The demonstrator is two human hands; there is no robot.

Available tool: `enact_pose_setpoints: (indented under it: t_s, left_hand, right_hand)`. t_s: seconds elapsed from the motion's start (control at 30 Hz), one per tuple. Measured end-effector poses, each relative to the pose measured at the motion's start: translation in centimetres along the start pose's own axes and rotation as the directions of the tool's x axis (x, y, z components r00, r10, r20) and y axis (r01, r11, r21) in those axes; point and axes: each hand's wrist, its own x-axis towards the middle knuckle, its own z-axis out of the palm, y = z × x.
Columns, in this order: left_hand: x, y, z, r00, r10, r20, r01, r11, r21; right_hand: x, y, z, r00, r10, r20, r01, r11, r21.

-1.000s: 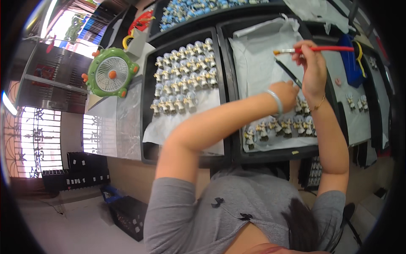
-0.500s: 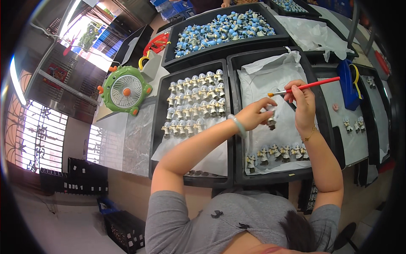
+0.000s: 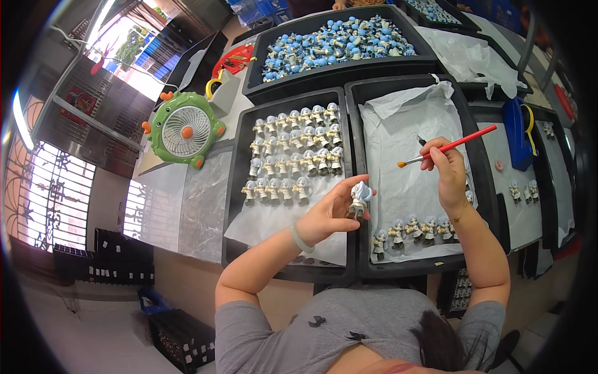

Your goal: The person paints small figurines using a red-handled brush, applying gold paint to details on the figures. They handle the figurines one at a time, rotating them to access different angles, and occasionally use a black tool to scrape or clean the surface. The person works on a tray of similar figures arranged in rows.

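The left hand (image 3: 330, 215) pinches a small figurine (image 3: 359, 198) over the trays' seam while the right hand (image 3: 445, 171), at three o'clock, grips a red paintbrush (image 3: 448, 147), seemingly mid-painting; a steady bristle touch comes next.

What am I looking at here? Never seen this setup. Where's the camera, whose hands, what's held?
No machine here: a person works with bare hands. The one view comes from a fisheye camera worn on the head, looking down, so straight edges bend. The left hand holds a small figurine. The right hand holds a red-handled paintbrush. Below lie black trays: one holds rows of pale figurines, one holds a paper liner with a short row, and a far one holds blue-topped figurines. A green desk fan stands on the left.
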Motion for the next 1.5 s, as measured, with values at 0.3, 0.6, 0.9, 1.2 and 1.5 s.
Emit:
enact_pose_setpoints:
  t_s: [0.3, 0.6, 0.9, 1.2, 1.5]
  left_hand:
    - [-0.23, 0.44, -0.23, 0.984, 0.178, 0.005, -0.178, 0.984, 0.006]
    - [-0.34, 0.2, -0.06, 0.98, 0.2, 0.018, -0.199, 0.98, -0.018]
    - [-0.41, 0.14, -0.1, 0.99, 0.139, -0.007, -0.139, 0.986, -0.087]
    - [-0.45, 0.19, 0.06, 0.992, 0.122, -0.013, -0.123, 0.983, -0.136]
    - [-0.31, 0.33, 0.44, 0.993, 0.12, -0.02, -0.122, 0.984, -0.132]
  right_hand:
    - [-0.18, 0.16, 0.14, 1.0, 0.027, -0.003, -0.027, 0.999, -0.021]
    - [-0.38, -0.12, 0.27, 1.0, 0.017, 0.016, -0.016, 0.999, -0.036]
    - [-0.58, -0.22, 0.66, 0.999, 0.047, 0.026, -0.046, 0.999, -0.011]
    - [-0.67, -0.12, 0.79, 0.998, 0.058, 0.033, -0.057, 0.998, -0.022]
    - [-0.56, 0.18, 0.64, 0.997, 0.047, 0.055, -0.044, 0.998, -0.055]
